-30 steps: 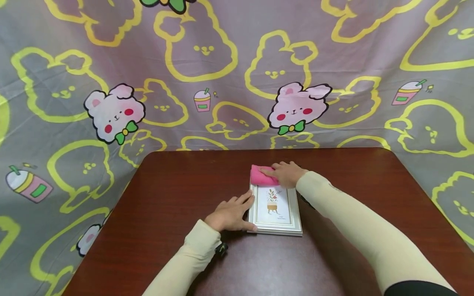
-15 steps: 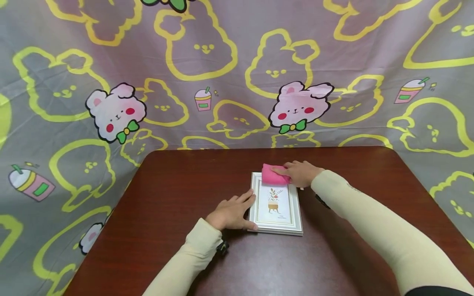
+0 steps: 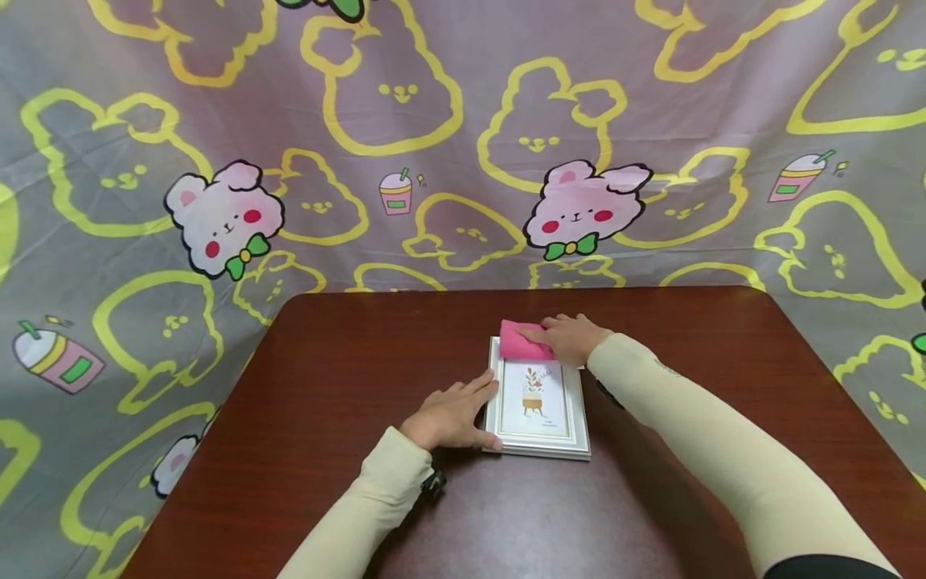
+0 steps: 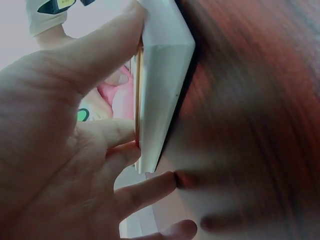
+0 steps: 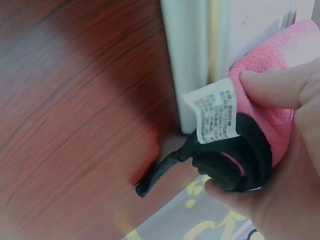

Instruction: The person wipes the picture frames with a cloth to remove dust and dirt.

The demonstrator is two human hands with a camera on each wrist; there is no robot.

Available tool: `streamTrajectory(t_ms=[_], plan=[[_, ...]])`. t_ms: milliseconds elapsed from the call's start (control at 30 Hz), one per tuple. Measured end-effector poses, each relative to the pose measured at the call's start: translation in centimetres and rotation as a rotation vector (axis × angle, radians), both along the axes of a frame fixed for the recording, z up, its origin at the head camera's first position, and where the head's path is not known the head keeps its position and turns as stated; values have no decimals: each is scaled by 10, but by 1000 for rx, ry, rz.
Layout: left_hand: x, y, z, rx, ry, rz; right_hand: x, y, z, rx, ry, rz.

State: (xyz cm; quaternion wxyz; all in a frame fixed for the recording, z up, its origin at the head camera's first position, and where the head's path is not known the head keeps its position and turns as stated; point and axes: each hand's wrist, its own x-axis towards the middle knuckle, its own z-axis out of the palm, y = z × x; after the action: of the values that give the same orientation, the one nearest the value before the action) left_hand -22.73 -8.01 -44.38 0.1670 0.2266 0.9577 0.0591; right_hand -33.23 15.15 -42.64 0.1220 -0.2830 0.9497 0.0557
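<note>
A white picture frame (image 3: 535, 450) with a potted-plant print lies flat on the table. My left hand (image 3: 452, 416) steadies its left side, thumb at the near corner and fingers spread along the edge. In the left wrist view, thumb and fingertips touch the frame's rim (image 4: 160, 90), while other fingers reach down to the tabletop. My right hand (image 3: 573, 339) holds a folded pink cloth (image 3: 517, 342) against the far end of the frame. The right wrist view shows the thumb (image 5: 272, 87) pressing the cloth, with a white printed label (image 5: 215, 111) and a black loop (image 5: 257, 145) hanging from it.
The dark reddish-brown wooden table (image 3: 347, 378) has rounded far corners. Behind it hangs a grey-pink curtain (image 3: 448, 104) printed with cartoon rabbits and drink cups. Cream sleeves (image 3: 694, 418) cover both forearms, and a black strap (image 3: 434, 481) shows at the left wrist.
My right hand slid the pink cloth to the right along the frame's far end, then part of the way back left. The left hand and the frame have stayed in place.
</note>
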Motion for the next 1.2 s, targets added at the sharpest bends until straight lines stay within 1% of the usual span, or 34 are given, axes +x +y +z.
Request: streamTrajectory(t_ms=[333,533,667,900,1067,1200], plan=[[1,2,0,-3,-6,-10,0,-24,-2,16,22,5],[1,3,-3,9,11,-27,1,-39,-4,18,34,18],[1,4,-4,7,11,-31,0,-43,-6,20,36,21],[1,6,-4,4,14,-24,-2,-36,-8,0,25,17],[2,3,-2,9,14,-16,-3,-23,-6,11,34,24],[2,-1,-3,13,22,-11,-1,-8,-1,10,33,16]])
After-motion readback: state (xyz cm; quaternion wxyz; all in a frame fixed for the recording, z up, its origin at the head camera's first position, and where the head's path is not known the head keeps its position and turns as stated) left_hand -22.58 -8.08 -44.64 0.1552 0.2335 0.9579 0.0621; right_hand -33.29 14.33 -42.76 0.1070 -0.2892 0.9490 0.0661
